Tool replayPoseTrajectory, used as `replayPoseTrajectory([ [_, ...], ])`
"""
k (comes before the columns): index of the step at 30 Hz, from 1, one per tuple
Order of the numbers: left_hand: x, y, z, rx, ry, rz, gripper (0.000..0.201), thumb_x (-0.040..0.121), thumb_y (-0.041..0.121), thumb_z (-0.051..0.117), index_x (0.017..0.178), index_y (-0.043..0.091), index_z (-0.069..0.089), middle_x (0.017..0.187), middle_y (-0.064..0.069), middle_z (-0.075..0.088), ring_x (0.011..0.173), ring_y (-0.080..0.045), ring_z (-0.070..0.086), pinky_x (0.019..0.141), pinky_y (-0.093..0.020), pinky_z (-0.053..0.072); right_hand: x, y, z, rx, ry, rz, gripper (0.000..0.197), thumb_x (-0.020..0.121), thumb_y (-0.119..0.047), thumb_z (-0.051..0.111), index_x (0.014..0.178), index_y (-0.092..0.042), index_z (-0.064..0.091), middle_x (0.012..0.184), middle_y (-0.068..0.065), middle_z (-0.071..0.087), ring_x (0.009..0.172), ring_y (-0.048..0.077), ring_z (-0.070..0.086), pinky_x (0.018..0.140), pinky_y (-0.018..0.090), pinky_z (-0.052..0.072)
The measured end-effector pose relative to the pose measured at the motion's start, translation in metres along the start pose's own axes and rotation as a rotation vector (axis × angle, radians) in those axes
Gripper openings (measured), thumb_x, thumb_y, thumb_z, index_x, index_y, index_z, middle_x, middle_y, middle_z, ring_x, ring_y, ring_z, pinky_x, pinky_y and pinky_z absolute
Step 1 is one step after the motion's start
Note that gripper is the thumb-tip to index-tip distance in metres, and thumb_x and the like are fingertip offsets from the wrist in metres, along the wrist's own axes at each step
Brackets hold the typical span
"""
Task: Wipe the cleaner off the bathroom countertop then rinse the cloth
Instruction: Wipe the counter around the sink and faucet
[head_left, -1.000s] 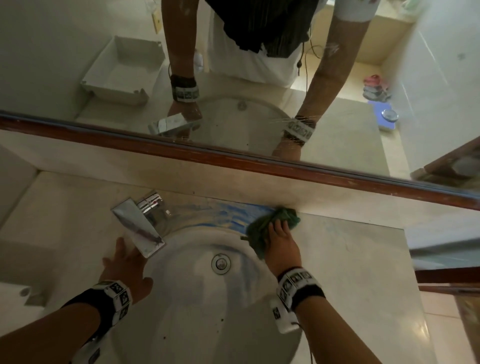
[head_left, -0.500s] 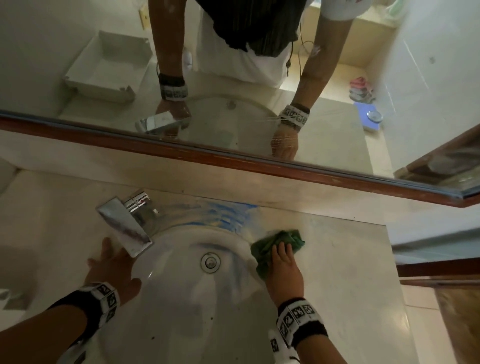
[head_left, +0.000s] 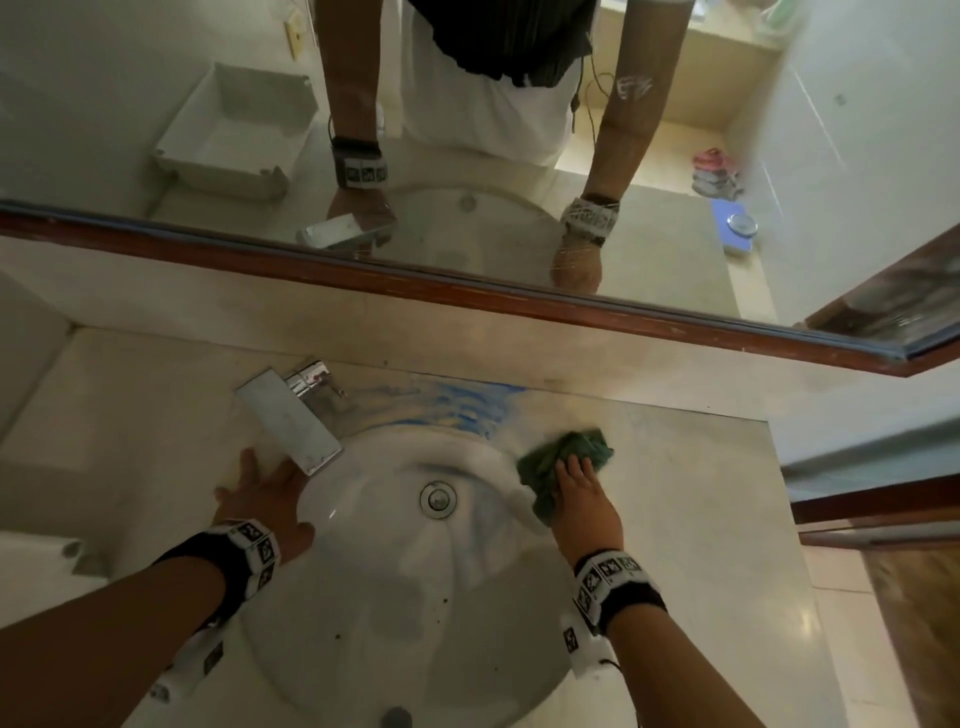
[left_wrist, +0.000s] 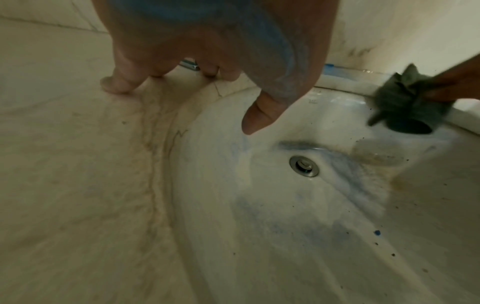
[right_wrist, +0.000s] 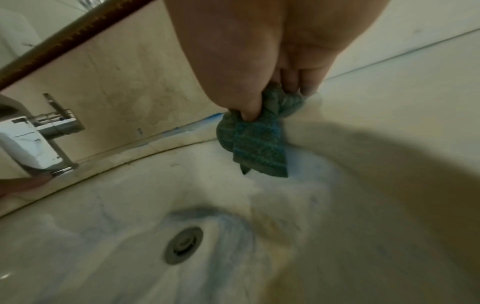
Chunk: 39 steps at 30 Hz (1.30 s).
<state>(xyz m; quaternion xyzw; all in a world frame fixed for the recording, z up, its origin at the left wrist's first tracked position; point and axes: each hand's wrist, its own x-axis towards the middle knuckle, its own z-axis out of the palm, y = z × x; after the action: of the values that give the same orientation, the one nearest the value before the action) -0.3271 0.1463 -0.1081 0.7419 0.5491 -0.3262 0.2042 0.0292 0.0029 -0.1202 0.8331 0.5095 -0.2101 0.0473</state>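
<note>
Right hand (head_left: 584, 499) pinches the bunched cloth (head_left: 563, 465) at the basin rim, centre-right of frame; left hand (head_left: 262, 499) lies spread beside the faucet (head_left: 288, 421). Risk: blue cleaner (head_left: 462, 402) at upper centre smears instead of lifting, since the cloth looks saturated.

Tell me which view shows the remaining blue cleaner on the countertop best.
The head view: the blue cleaner streaks the countertop behind the basin, faucet to cloth. The right wrist view catches a thin strip along the wall; the left wrist view only a corner.
</note>
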Motion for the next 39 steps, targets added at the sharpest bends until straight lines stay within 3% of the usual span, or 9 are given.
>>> replayPoseTrajectory([
  [5,-0.001,-0.005,-0.002,0.026,-0.025,0.037,0.089,0.088,0.055,0.050,0.154,0.031,-0.005,0.161,0.009,-0.005,0.145,-0.043,-0.013,0.113,-0.063,0.021,-0.049,0.028,0.015,0.052,-0.024,0.135,0.060,0.101,-0.029,0.042,0.155,-0.016,0.019,0.163,0.005,0.008,0.150,0.020,0.005,0.118,0.029,0.019],
  [9,-0.003,-0.013,-0.001,0.026,-0.048,0.070,0.092,0.090,0.054,0.049,0.153,0.031,-0.013,0.160,0.012,-0.017,0.146,-0.040,-0.014,0.115,-0.060,0.019,-0.023,0.015,0.008,0.009,-0.004,0.127,0.064,0.097,-0.033,0.050,0.152,-0.009,0.027,0.160,0.011,0.021,0.148,0.028,0.015,0.116,0.035,0.028],
  [15,-0.005,-0.016,0.012,0.038,-0.036,0.083,0.094,0.089,0.054,0.049,0.152,0.031,-0.017,0.158,0.014,-0.025,0.146,-0.038,-0.015,0.114,-0.058,0.020,0.006,-0.030,-0.016,0.110,0.038,0.084,0.040,0.098,-0.026,0.047,0.133,-0.007,0.051,0.142,0.014,0.043,0.129,0.031,0.044,0.098,0.039,0.044],
  [20,-0.010,-0.024,0.021,0.039,-0.009,0.116,0.094,0.087,0.053,0.050,0.153,0.031,-0.014,0.157,0.013,-0.027,0.147,-0.034,-0.013,0.116,-0.053,0.021,-0.017,-0.050,-0.020,0.642,0.190,0.242,0.026,0.100,-0.022,0.047,0.108,-0.010,0.068,0.107,0.015,0.068,0.101,0.034,0.062,0.084,0.030,0.046],
  [23,-0.011,-0.027,0.023,0.021,-0.002,0.118,0.090,0.089,0.052,0.049,0.154,0.031,-0.010,0.158,0.013,-0.026,0.148,-0.031,-0.014,0.117,-0.051,0.021,-0.037,-0.055,-0.022,1.262,0.201,0.346,0.017,0.098,-0.016,0.054,0.094,-0.012,0.070,0.098,0.013,0.070,0.099,0.034,0.064,0.090,0.041,0.053],
  [26,-0.014,-0.024,0.021,0.053,-0.016,0.112,0.088,0.091,0.052,0.046,0.154,0.030,-0.010,0.158,0.010,-0.026,0.148,-0.032,-0.014,0.117,-0.050,0.022,-0.055,-0.052,-0.024,1.953,0.000,0.381,0.027,0.100,-0.020,0.048,0.117,-0.005,0.063,0.117,0.022,0.066,0.112,0.035,0.062,0.099,0.048,0.049],
  [28,-0.014,-0.020,0.018,0.058,-0.026,0.099,0.087,0.091,0.054,0.046,0.154,0.030,-0.008,0.158,0.009,-0.026,0.147,-0.034,-0.013,0.116,-0.051,0.023,-0.063,-0.049,-0.026,2.165,-0.116,0.379,0.036,0.103,-0.026,0.041,0.129,-0.006,0.055,0.127,0.022,0.061,0.119,0.038,0.057,0.096,0.047,0.052],
  [34,-0.008,-0.008,0.020,0.022,-0.016,0.040,0.087,0.088,0.060,0.044,0.154,0.033,-0.006,0.158,0.011,-0.026,0.147,-0.034,-0.013,0.113,-0.056,0.023,-0.076,-0.043,-0.022,2.270,-0.165,0.372,0.043,0.100,-0.030,0.041,0.134,-0.006,0.051,0.135,0.022,0.056,0.125,0.038,0.053,0.101,0.046,0.048],
  [39,-0.006,-0.010,0.022,0.021,0.016,0.041,0.088,0.087,0.061,0.044,0.153,0.034,-0.008,0.158,0.011,-0.026,0.147,-0.035,-0.011,0.112,-0.056,0.025,-0.079,-0.042,-0.008,2.039,0.013,0.490,0.032,0.090,0.004,0.056,0.122,0.001,0.058,0.117,0.025,0.065,0.097,0.036,0.068,0.072,0.038,0.060],
])
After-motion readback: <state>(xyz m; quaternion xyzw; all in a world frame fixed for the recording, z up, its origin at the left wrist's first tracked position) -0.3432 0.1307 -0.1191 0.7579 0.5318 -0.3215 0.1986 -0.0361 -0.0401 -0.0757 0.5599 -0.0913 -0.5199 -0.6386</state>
